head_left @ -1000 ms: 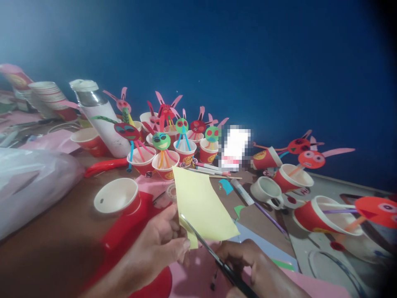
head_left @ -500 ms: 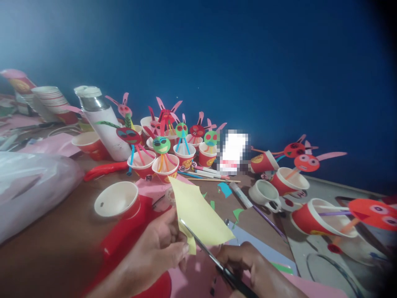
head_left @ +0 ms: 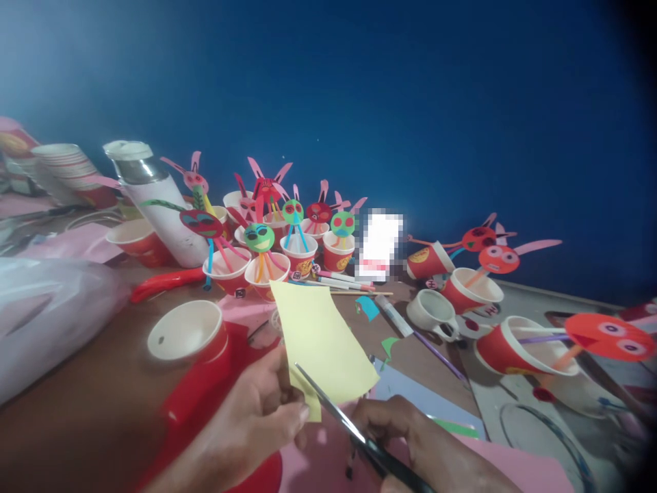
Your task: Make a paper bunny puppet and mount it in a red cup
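Our left fingers (head_left: pixel 298 413) pinch the paper (head_left: pixel 323 335), likely light and floppy, at its seven-o'clock edge; right fingers (head_left: pixel 391 415) clasp scissors (head_left: pixel 355 431).

Bright panel (head_left: pixel 380 243) pixelated; content unreadable. Scissors (head_left: pixel 359 437): handles partly hidden by right hand (head_left: pixel 423 438), cut off by bottom edge. Left forearm (head_left: pixel 198 455) also cut off below. Bag (head_left: pixel 56 322) and blurred far-left cup (head_left: pixel 15 145) cut off at left.
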### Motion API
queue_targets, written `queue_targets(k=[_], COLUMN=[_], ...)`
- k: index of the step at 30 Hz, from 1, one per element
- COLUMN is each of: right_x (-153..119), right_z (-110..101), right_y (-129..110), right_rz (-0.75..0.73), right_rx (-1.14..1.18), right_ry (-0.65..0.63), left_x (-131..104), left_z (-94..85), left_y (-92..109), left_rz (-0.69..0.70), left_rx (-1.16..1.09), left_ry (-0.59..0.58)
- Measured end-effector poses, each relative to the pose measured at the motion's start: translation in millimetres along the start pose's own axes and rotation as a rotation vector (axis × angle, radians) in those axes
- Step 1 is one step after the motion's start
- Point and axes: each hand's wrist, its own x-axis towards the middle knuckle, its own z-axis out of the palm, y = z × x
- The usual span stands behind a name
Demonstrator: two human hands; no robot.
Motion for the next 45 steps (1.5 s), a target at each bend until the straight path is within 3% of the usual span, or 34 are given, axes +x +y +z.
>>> queue_targets(k=[11,17,23,28,38,45], right_x=[0.9,-4.3,-2.7,0.4,0.8,1.1], right_z=[1.7,5.7,6.3,4.4,2.4,2.1], right_y=[2.0,-2.8,-5.7,0.4,19.2,17.5], right_rz=[-0.003,0.086,0.151,0.039,-0.063,-0.049], right_rx=[-0.027,-0.111,-0.135,-0.07,-0.046,0.021], right_ry=[-0.026,0.112,0.06,0.057,0.005,-0.024], left_x=[-1.5,-1.5,-1.8,-1.9,1.8,-2.8], left_z=[0.7,-0.9,-2.4,-5.5,-6.2,-8.4], left_y=[-0.3,-0.7,-1.2,-1.3,-8.3,-8.1], left_rz=[-0.009,-0.014,-0.003,-0.01,0.038,0.06], left_rx=[-0.002,0.004,-0.014,-0.023,-0.113,0.05], left_ry=[0.013,-0.012,-0.024,-0.048,0.183,0.175])
